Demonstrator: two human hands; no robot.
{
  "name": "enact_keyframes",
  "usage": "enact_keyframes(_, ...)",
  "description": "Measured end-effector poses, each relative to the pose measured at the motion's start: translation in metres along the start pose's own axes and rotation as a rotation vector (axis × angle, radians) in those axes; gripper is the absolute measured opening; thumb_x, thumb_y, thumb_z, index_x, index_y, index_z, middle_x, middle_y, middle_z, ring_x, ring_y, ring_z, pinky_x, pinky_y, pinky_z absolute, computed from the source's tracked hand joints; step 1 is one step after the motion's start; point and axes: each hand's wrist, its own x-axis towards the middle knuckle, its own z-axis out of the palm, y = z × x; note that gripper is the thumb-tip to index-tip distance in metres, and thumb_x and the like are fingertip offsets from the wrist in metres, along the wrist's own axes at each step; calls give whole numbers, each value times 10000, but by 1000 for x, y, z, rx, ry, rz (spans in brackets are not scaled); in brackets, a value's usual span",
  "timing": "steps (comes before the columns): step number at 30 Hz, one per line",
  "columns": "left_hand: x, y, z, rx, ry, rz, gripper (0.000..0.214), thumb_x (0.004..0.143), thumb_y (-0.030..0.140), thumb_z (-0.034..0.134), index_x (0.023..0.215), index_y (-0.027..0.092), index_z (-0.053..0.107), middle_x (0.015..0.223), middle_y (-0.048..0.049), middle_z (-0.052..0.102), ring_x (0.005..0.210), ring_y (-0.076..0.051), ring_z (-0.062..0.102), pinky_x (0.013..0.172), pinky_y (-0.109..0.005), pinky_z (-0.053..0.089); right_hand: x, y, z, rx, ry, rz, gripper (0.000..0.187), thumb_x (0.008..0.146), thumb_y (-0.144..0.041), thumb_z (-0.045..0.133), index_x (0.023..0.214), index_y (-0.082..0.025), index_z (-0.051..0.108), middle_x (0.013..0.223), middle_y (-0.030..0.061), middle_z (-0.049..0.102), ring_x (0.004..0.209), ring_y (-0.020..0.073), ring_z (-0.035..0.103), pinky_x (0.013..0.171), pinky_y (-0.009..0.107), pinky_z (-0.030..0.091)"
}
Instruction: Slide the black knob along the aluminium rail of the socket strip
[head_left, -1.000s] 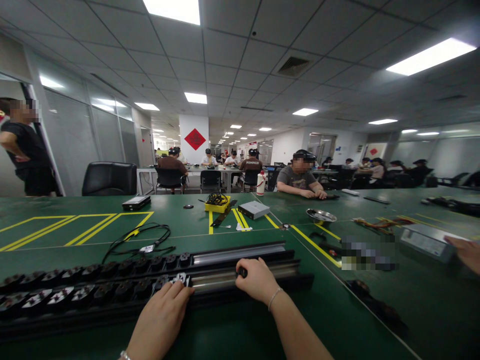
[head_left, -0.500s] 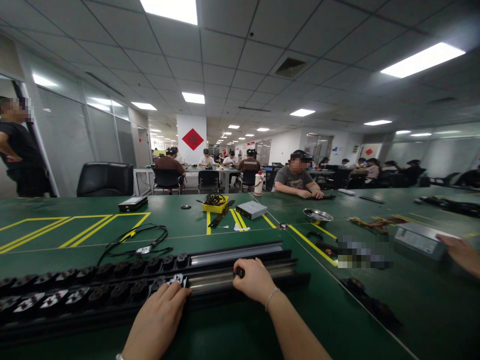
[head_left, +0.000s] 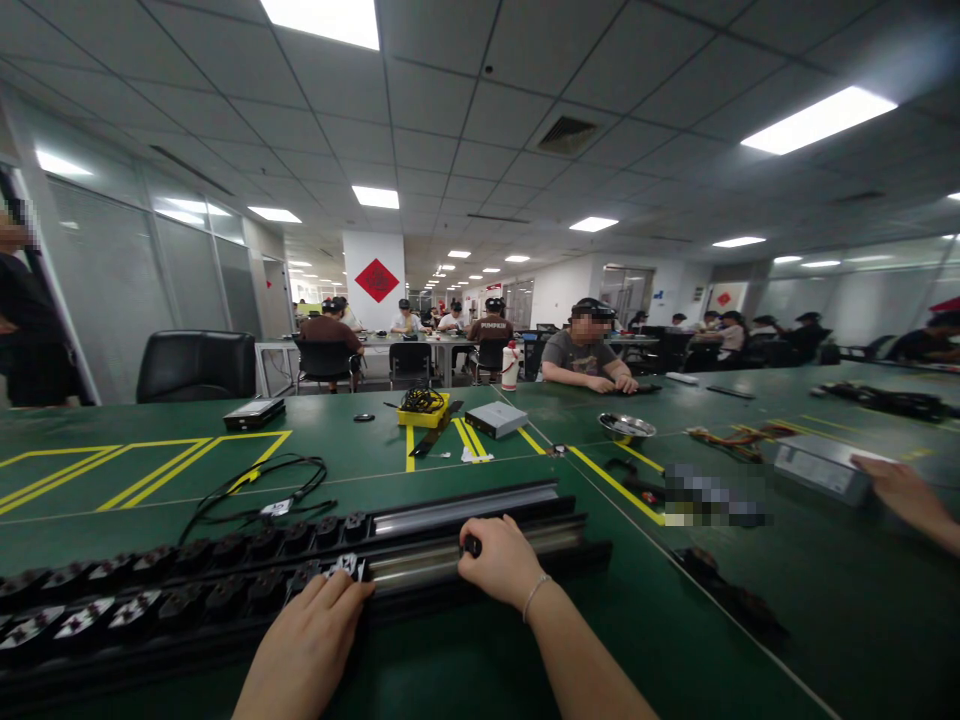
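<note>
In front of me lies a long black rail [head_left: 412,572] with a shiny metal channel, its left part filled with a row of black plug-like modules [head_left: 182,603]. My left hand [head_left: 311,630] rests at the row's right end, fingers closed over a module with a silvery top [head_left: 347,566]. A small black round piece [head_left: 471,546] is pinched in my right hand [head_left: 502,565], above the rail's bare channel; the fingers hide most of it. Just behind runs a second, similar rail [head_left: 465,508] with more black modules.
Black cables [head_left: 255,490] lie beyond the rails. Farther back are a yellow tray [head_left: 424,415], a grey metal box [head_left: 495,419] and a steel bowl [head_left: 627,428]. At right, another person's hand [head_left: 911,495] touches a silver box [head_left: 821,466]. A co-worker [head_left: 589,355] sits opposite.
The whole view has shifted slightly, so things sit a little farther left. Both my hands keep about the same place and hold on the rail and the black piece.
</note>
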Motion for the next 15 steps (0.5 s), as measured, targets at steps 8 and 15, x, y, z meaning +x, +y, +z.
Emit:
enact_keyframes(8, 2, 2, -1, -8, -16, -13, 251, 853, 224, 373, 983, 249, 586, 849, -16, 576, 752, -155, 532, 699, -288, 420, -1, 1, 2, 28, 20, -2, 151, 643, -236, 518, 773, -241, 597, 814, -18, 638, 849, 161, 529, 920, 338, 187)
enact_keyframes(15, 1, 1, 0, -7, -45, -23, 243, 846, 209, 384, 982, 248, 582, 861, -18, 571, 764, -161, 527, 705, -297, 425, 0, 1, 0, 0, 13, -13, 152, 652, -234, 502, 774, -233, 591, 812, -17, 638, 831, 144, 535, 888, 296, 229)
